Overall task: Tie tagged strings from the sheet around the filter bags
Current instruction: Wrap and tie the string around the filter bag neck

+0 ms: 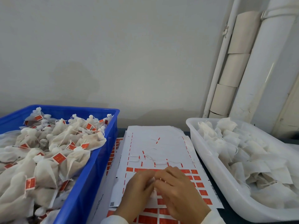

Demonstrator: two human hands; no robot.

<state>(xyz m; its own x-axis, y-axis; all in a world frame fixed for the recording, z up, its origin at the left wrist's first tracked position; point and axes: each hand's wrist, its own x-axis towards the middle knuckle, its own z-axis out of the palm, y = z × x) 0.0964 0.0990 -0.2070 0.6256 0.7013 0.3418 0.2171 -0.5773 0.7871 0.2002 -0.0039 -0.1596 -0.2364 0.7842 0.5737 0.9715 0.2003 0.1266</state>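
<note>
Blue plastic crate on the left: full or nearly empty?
Full: the blue plastic crate is heaped to its rim with white filter bags tied with red tags.

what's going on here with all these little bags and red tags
A person is tying tagged strings onto filter bags. Both hands, left hand and right hand, meet over the tag sheet, fingers curled together; what they pinch is hidden. The blue crate holds tied, tagged bags; the white tub holds bags with no red tags visible.
</note>
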